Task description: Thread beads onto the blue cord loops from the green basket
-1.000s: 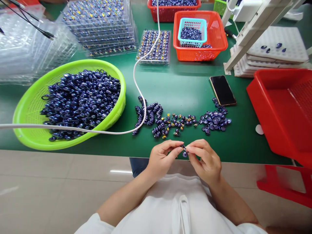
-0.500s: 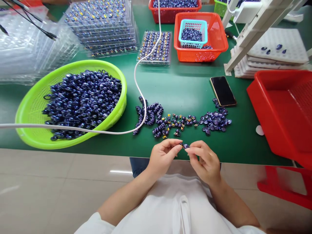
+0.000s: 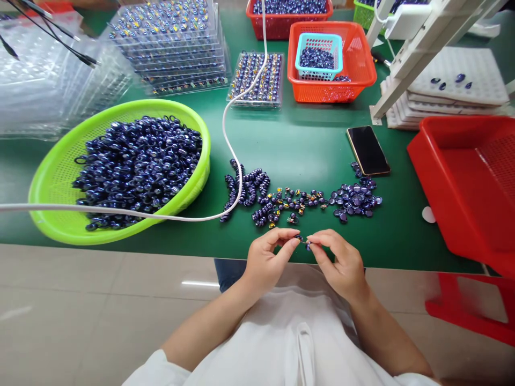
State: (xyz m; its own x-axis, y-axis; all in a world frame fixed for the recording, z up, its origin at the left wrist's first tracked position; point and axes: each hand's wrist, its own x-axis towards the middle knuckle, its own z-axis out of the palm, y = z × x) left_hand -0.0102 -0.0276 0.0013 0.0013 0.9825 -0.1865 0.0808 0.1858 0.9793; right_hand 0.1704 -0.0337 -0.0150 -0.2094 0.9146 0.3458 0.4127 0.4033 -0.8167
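At the table's front edge, my left hand (image 3: 270, 258) pinches a small dark ring-like piece (image 3: 298, 237) between thumb and fingertips. Just to its right, my right hand (image 3: 340, 262) is closed on a small dark bead (image 3: 308, 245); a thin link seems to run between the two pieces. Beyond my hands lie beads with gold parts (image 3: 298, 203), coiled dark rings (image 3: 251, 185) at the left and a pile of flat dark purple beads (image 3: 356, 200) at the right.
A green basket (image 3: 42, 187) of dark pieces stands left, crossed by a white cable (image 3: 193, 219). A phone (image 3: 368, 150) and red bin (image 3: 438, 187) are right. Behind are a bead tray (image 3: 256, 79), orange basket (image 3: 293, 86), stacked trays (image 3: 173, 53) and a metal stand (image 3: 402, 69).
My right fingers have shifted slightly and turned the bead, which now sits a little lower and is more covered. A small gap with a thin link shows between the fingertips.
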